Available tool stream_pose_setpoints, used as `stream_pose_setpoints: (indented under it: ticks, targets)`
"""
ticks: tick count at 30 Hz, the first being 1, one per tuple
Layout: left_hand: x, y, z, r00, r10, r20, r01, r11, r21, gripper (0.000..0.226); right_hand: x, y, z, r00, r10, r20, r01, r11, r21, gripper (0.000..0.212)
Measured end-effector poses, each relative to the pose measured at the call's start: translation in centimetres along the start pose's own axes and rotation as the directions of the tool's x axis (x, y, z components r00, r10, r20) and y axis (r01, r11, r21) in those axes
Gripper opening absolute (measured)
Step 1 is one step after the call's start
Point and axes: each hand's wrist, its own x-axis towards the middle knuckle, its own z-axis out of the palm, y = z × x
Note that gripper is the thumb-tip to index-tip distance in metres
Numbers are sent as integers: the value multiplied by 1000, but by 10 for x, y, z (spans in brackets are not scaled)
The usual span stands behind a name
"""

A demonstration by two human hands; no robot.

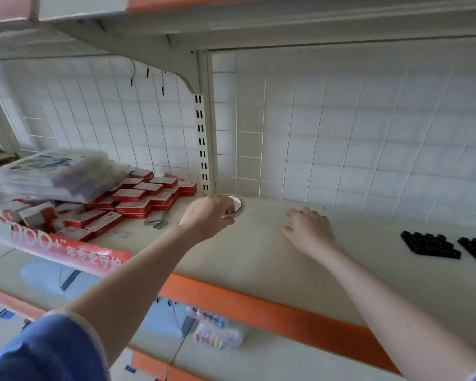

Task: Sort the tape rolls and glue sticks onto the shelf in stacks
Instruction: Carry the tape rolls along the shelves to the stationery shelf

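Observation:
A thin white tape roll [239, 207] with a red inner rim sits at the back of the cream shelf [259, 257], close to the slotted upright post. My left hand [208, 215] grips this roll from the near side, fingers curled over its edge, and hides most of it. Over the bare shelf a little to the right, my right hand [309, 231] hovers with relaxed fingers and holds nothing. No glue sticks are in sight.
Red and white boxes [138, 200] and a pile of plastic-wrapped packs [55, 171] crowd the shelf's left. Small metal clips [157, 221] lie beside them. Black moulded trays [429, 244] sit far right. The orange shelf edge [259, 309] runs in front; a lower shelf holds small bottles [217, 331].

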Motion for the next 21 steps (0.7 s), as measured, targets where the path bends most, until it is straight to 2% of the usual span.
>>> stream_pose_setpoints:
  ticks: [7, 13, 16, 19, 21]
  targets:
    - [39, -36, 21, 993, 88, 74, -84, 995, -55, 14, 18, -15, 7, 992, 125, -6, -125, 992, -7, 38]
    - [49, -61, 40, 992, 99, 80, -88, 988, -127, 13, 22, -23, 12, 986, 168, -15, -168, 985, -38, 34]
    - [50, -62, 43, 992, 126, 31, -119, 978, -171, 19, 23, -21, 12, 981, 192, -21, -193, 980, -48, 33]
    - [48, -59, 47, 979, 174, -106, -195, 952, -237, 34, 24, -20, 12, 976, 215, -29, -217, 975, -54, 33]
    - [48, -62, 52, 969, 205, -137, -235, 934, -269, 32, 24, -19, 13, 975, 222, -32, -223, 973, -56, 33]
